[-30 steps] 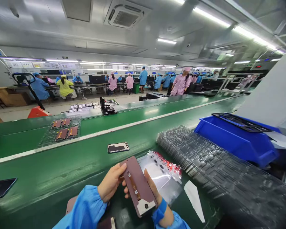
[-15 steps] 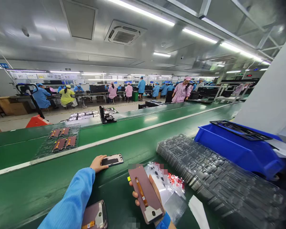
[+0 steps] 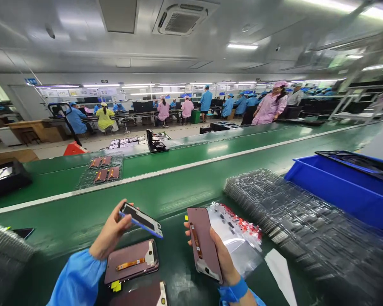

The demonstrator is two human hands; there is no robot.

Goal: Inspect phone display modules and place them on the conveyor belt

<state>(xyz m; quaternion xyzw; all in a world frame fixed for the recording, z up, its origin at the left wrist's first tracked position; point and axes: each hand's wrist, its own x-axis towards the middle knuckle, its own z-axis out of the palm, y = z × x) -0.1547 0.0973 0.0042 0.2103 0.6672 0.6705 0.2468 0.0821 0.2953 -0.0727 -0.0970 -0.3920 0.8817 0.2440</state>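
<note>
The left hand [image 3: 110, 227] had lifted the phone frame [image 3: 141, 219] off the green conveyor belt [image 3: 178, 187], seemingly pinching it between thumb and fingers, while the right hand [image 3: 221, 259] kept its curled fingers around a mauve-backed display panel [image 3: 204, 244] above the belt.

No text can be read anywhere in view. The blue sign [image 3: 32, 81] high on the far wall and the posters [image 3: 98, 91] along it are too small to read, and the yellow tag [image 3: 116, 286] on the phone display panel [image 3: 130, 261] shows no legible print.
</note>
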